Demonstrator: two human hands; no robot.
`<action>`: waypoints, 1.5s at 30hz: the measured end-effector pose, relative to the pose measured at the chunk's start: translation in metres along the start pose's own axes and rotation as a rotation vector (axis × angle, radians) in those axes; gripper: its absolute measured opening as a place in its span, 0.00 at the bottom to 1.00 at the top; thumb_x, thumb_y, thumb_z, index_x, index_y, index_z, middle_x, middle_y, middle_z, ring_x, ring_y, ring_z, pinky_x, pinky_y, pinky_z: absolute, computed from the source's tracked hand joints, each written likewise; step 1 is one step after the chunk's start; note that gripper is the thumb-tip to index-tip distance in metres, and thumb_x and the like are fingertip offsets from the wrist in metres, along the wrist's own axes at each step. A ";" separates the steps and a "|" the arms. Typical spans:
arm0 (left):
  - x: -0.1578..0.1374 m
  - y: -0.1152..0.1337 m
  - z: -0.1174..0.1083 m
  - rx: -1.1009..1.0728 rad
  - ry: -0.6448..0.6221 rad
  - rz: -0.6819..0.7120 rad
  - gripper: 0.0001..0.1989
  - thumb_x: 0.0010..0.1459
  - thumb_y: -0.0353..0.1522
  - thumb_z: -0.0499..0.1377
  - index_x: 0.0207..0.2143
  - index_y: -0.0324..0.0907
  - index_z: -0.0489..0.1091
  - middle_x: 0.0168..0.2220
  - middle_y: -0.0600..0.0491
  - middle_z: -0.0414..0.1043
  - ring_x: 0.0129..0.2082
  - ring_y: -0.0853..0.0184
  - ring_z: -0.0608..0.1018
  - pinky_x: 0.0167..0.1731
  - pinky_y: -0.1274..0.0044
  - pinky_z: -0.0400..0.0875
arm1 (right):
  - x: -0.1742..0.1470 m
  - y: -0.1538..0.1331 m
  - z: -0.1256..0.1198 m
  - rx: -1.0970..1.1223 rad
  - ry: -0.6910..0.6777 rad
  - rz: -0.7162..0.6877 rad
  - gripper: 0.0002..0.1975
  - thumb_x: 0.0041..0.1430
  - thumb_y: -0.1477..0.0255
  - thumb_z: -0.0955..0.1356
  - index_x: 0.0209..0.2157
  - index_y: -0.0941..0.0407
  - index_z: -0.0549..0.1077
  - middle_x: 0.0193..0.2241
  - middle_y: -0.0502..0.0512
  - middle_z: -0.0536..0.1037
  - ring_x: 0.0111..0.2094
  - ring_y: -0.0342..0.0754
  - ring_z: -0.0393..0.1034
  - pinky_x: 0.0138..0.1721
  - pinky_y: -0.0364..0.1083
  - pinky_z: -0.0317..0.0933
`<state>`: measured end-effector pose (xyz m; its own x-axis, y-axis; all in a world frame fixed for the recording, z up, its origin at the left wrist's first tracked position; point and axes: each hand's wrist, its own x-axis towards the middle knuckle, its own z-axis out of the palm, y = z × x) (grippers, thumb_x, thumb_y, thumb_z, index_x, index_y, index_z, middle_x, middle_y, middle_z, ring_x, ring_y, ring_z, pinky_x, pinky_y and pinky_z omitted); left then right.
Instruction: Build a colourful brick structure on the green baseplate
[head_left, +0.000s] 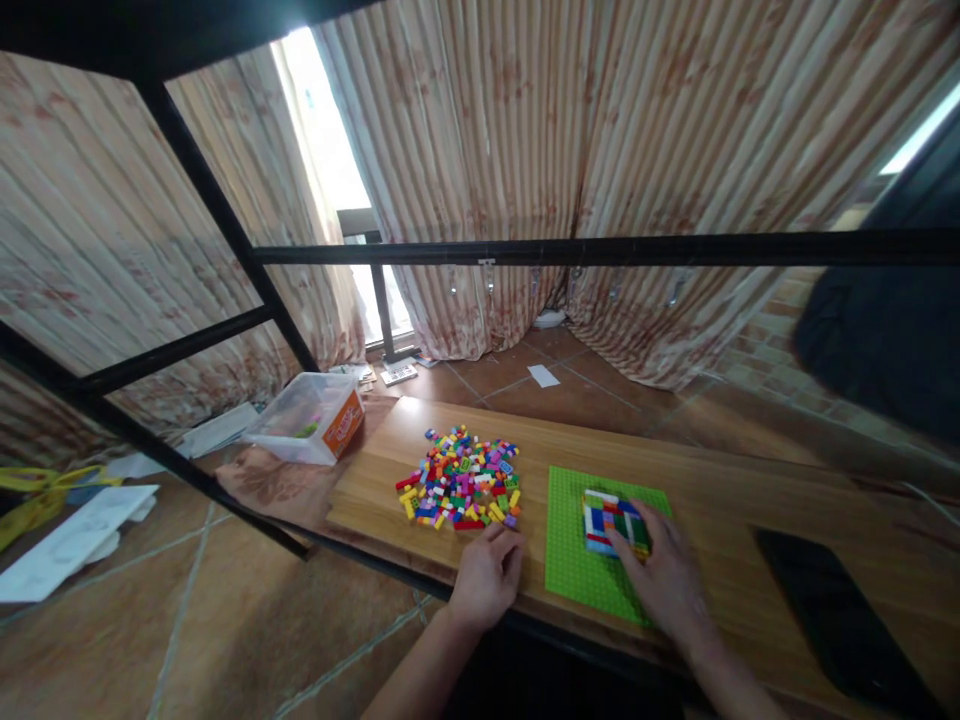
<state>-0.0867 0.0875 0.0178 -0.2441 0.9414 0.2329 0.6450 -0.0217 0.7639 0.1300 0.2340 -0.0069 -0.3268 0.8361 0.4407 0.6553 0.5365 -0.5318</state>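
Observation:
A green studded baseplate (564, 545) lies on the wooden tabletop in front of me. On it sits a low square structure of toy building bricks (598, 520), white, blue, red, green and yellow. My right hand (664, 565) grips the structure at its right side, thumb at the near edge and fingers over the far right, hiding part of it. To the left is a loose heap of small coloured building bricks (466, 480). My left hand (489, 578) rests at the table's front edge just below the heap, its fingers curled together; whatever they may hold is hidden.
A clear plastic box (292, 415) with an orange label stands beyond the table's left end. A dark phone-like slab (840, 610) lies on the tabletop (724, 500) at right. Black metal bars (525, 250) cross ahead, before curtains (510, 120). White paper (543, 376) lies on the tiled floor.

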 end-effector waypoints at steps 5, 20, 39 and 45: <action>0.000 -0.011 0.003 -0.023 0.021 0.059 0.09 0.56 0.24 0.51 0.34 0.42 0.70 0.33 0.51 0.68 0.33 0.67 0.72 0.34 0.78 0.66 | 0.005 -0.049 0.012 0.056 -0.038 -0.213 0.16 0.63 0.63 0.60 0.46 0.52 0.73 0.47 0.59 0.73 0.50 0.54 0.66 0.52 0.56 0.60; -0.005 -0.013 -0.001 -0.142 0.012 0.145 0.09 0.45 0.20 0.49 0.23 0.42 0.61 0.26 0.53 0.63 0.28 0.69 0.68 0.29 0.79 0.62 | 0.043 -0.135 0.076 -0.104 -0.390 -0.045 0.12 0.56 0.64 0.65 0.32 0.55 0.78 0.32 0.59 0.76 0.37 0.53 0.71 0.39 0.49 0.62; -0.002 -0.011 -0.003 -0.094 0.009 0.127 0.10 0.45 0.19 0.49 0.25 0.42 0.62 0.27 0.53 0.63 0.28 0.69 0.68 0.29 0.80 0.62 | 0.041 -0.148 0.070 0.012 -0.348 0.138 0.13 0.58 0.65 0.65 0.33 0.57 0.78 0.34 0.59 0.79 0.36 0.50 0.73 0.35 0.45 0.60; -0.003 -0.013 -0.002 -0.053 0.026 0.138 0.09 0.47 0.20 0.50 0.24 0.42 0.61 0.27 0.54 0.63 0.27 0.70 0.68 0.27 0.80 0.60 | 0.039 -0.127 0.059 0.115 -0.389 0.090 0.12 0.60 0.70 0.62 0.36 0.55 0.78 0.35 0.53 0.80 0.36 0.47 0.73 0.39 0.44 0.61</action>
<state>-0.0954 0.0843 0.0084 -0.1746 0.9193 0.3528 0.6345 -0.1690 0.7543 -0.0058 0.2055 0.0350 -0.5188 0.8497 0.0946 0.6199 0.4500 -0.6429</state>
